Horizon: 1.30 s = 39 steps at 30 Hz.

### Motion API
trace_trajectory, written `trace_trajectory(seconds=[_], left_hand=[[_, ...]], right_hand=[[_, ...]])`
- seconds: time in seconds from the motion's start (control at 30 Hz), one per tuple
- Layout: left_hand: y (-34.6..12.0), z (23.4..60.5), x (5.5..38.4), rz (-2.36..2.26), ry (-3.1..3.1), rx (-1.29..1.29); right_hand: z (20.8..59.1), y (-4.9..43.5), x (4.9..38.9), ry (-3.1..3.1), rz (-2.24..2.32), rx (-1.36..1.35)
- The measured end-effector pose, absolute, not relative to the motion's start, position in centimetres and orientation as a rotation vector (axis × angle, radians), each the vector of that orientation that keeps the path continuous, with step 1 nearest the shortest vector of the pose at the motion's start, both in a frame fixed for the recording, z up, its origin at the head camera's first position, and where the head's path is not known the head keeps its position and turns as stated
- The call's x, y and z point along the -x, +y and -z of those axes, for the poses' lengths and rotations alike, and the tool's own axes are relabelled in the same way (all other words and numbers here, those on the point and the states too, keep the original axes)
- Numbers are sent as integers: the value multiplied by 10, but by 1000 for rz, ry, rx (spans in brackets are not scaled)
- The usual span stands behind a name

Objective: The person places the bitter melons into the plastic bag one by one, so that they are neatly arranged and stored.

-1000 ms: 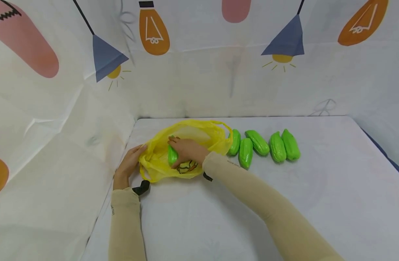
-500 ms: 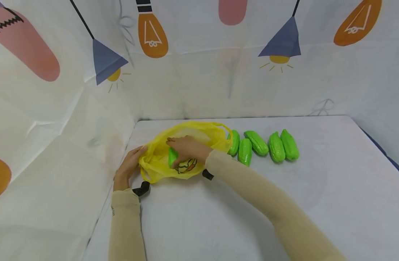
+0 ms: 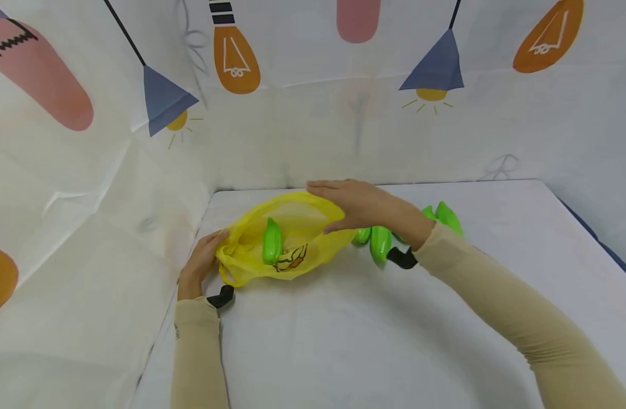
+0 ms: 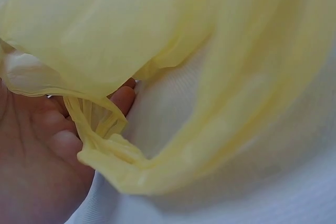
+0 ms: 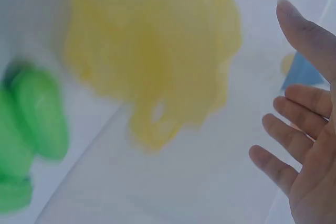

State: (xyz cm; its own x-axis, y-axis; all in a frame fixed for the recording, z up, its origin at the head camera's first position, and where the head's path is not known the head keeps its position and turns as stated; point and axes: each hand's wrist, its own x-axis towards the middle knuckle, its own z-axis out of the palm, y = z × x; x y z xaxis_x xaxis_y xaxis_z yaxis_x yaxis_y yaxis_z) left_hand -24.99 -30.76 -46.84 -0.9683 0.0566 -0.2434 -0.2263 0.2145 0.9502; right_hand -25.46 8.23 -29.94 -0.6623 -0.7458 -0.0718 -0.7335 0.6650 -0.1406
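A yellow plastic bag (image 3: 320,250) with a dark printed drawing lies at the table's back left, its mouth toward me. In it rests a glossy green vegetable (image 3: 272,242), short and plump with a pointed tip; its exact kind is unclear. My left hand (image 3: 201,262) holds the bag's left edge, and in the left wrist view its fingers go partly out of sight behind the yellow film (image 4: 136,30). Over the bag's right side, my right hand (image 3: 356,203) has its fingers extended; the right wrist view shows that hand (image 5: 310,140) spread and holding nothing.
Right of the bag lie several more green vegetables (image 3: 380,244), partly covered by my right hand and forearm. A white cloth covers the table (image 3: 313,346). Close behind and on the left hang white sheets (image 3: 303,130) printed with lamps and bulbs.
My right hand has let go of the green vegetable inside the bag, then lifted out and moved right. My left hand has stayed at the bag's edge.
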Motion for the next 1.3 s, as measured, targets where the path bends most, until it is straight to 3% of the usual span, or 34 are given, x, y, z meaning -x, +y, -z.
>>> trace_trajectory(seconds=[0.27, 0.43, 0.73, 1.3], left_hand=[[-309, 467, 250, -1778, 2299, 159], [-311, 464, 250, -1779, 2289, 142], [-313, 468, 254, -1772, 2310, 117], [-310, 477, 255, -1811, 2207, 155]], right_hand=[[328, 189, 262, 2833, 133, 935], [363, 226, 267, 2801, 147, 851], [406, 239, 275, 2719, 206, 802], [401, 230, 293, 2757, 41, 887]])
